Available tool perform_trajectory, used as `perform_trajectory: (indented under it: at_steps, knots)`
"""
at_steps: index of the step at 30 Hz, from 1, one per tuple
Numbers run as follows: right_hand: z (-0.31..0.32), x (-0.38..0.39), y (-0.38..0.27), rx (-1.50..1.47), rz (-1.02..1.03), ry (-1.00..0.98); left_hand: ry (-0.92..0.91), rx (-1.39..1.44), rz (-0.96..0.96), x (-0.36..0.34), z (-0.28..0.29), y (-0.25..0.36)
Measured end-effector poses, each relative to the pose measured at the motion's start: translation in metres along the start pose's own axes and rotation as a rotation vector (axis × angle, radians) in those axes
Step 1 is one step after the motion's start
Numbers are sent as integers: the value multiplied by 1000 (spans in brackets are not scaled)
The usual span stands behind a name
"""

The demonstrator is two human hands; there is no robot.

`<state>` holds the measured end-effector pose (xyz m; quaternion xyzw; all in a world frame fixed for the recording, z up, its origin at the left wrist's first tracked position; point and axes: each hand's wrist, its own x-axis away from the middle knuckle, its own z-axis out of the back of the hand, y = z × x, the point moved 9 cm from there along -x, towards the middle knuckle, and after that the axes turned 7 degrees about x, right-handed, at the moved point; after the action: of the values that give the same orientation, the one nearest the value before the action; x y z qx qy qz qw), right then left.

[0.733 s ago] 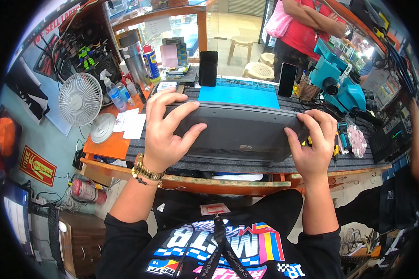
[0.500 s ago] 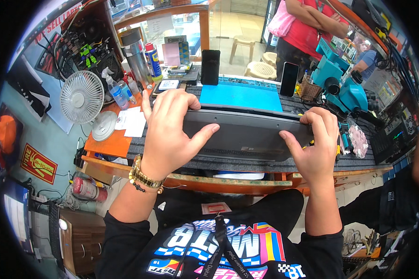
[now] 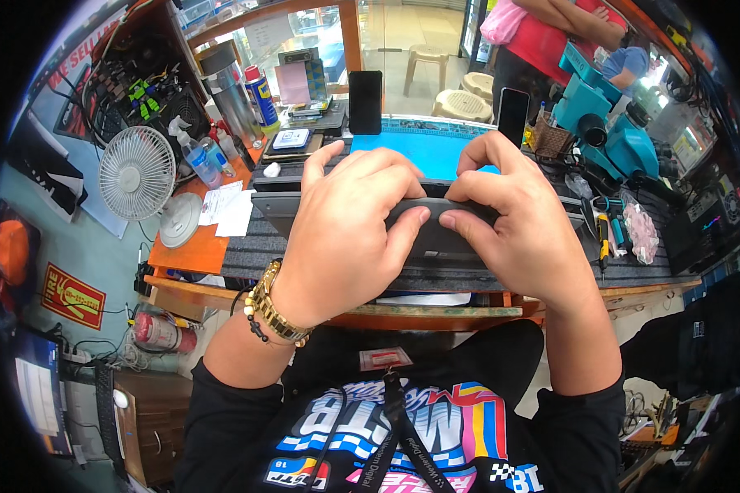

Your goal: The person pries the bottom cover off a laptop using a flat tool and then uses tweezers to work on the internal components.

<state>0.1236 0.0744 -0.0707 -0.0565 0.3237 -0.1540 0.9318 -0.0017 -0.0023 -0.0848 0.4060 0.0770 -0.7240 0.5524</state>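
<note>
A dark grey laptop [image 3: 442, 245] stands tilted on edge at the front of the bench, its flat outer side toward me. Along its upper edge a dark gap shows between two panels. My left hand [image 3: 345, 230] grips that edge left of the middle, thumb on the near face and fingers curled over the top. Close beside it, my right hand [image 3: 522, 226] pinches the same edge, thumb in front and fingers bent behind. The two thumb tips nearly meet. Both hands cover much of the laptop, and some fingertips are hidden behind the edge.
Behind the laptop lies a blue work mat [image 3: 411, 146], with one phone [image 3: 365, 103] and another phone [image 3: 513, 115] standing near it. A teal microscope [image 3: 604, 131] and a yellow-black screwdriver [image 3: 603, 240] are at right. A white fan [image 3: 137, 172] and spray bottles stand left.
Both hands have slid inward along the laptop's upper edge, from near its ends to its middle. The laptop's near face now looks shorter and more tilted.
</note>
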Motion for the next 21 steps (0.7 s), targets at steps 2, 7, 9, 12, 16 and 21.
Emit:
perform_trajectory:
  at_steps: [2,7,9,12,16,21]
  knots:
    - [-1,-2,2,-2,6,1,6,-13,-9,-1,0,-1]
    - [7,8,19,41,-36,-38,-64,-31,19,2,14,-17]
    - [20,18,26,120,-23,-6,-96,-94,56,13,35,-36]
    - [20,20,26,120,-47,-16,-69,-92,62,24,46,-48]
    - [18,21,27,120,-73,-61,-13,-20,20,23,49,-48]
    - [36,34,50,64,-149,-37,50,219,190,40,66,-85]
